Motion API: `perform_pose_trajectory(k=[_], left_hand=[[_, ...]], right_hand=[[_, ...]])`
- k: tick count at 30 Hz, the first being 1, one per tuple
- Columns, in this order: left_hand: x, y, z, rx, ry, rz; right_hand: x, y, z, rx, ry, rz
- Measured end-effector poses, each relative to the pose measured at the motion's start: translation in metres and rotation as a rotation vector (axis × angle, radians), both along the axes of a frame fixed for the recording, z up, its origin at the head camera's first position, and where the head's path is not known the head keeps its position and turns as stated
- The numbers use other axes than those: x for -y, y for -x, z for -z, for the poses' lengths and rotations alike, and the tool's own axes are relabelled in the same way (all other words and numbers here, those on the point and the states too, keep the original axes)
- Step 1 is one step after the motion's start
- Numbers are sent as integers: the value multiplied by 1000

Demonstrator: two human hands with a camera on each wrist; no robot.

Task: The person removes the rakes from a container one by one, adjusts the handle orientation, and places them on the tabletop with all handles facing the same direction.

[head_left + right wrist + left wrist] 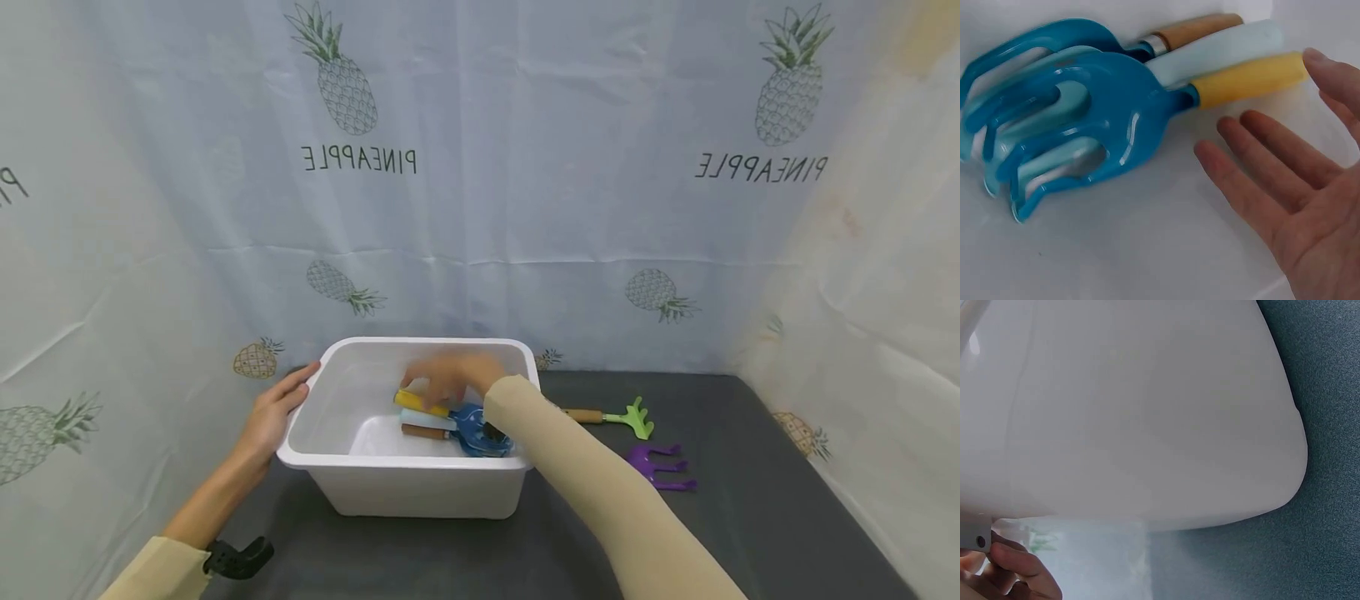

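A white plastic tub (405, 487) stands on the dark table. My left hand (273, 417) grips its left rim; in the left wrist view the curled fingers (1025, 565) show at the edge. Inside the tub three toy hand rakes lie side by side. One is blue with a yellow handle (1247, 80), one is pale blue (1229, 50), and one is blue with a brown wooden handle (1200, 32). Over them is my right hand (459, 372), blurred in the head view. Its fingers are spread beside the yellow handle, with nothing in its grasp.
Right of the tub lie a green rake (636, 418) with a wooden handle and a purple rake (660, 468), both partly hidden by the right sleeve. Pineapple-print curtains (510, 192) enclose the dark tabletop (750, 517) at the back and sides.
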State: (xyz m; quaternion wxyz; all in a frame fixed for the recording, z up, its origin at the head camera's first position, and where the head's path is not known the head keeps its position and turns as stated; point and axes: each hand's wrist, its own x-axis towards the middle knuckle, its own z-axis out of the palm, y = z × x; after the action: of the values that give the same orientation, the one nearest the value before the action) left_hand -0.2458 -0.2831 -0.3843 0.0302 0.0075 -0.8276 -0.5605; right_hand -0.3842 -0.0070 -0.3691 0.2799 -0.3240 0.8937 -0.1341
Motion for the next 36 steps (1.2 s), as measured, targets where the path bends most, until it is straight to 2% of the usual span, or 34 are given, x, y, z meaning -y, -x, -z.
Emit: perform_pose_trajectory(k=[5, 12, 20, 29, 36], left_hand=[[0, 0, 0, 3, -2, -1], [1, 1, 1, 30, 7, -6], [0, 2, 1, 26, -3, -19], [0, 2, 1, 15, 6, -11], [1, 1, 1, 21, 23, -9]], right_hand=[[1, -8, 0, -79, -25, -30], [6, -11, 5, -276, -65, -124], [13, -11, 18, -389, -128, -156], [16, -11, 20, -437, -123, -181], [18, -8, 16, -374, -53, -207]])
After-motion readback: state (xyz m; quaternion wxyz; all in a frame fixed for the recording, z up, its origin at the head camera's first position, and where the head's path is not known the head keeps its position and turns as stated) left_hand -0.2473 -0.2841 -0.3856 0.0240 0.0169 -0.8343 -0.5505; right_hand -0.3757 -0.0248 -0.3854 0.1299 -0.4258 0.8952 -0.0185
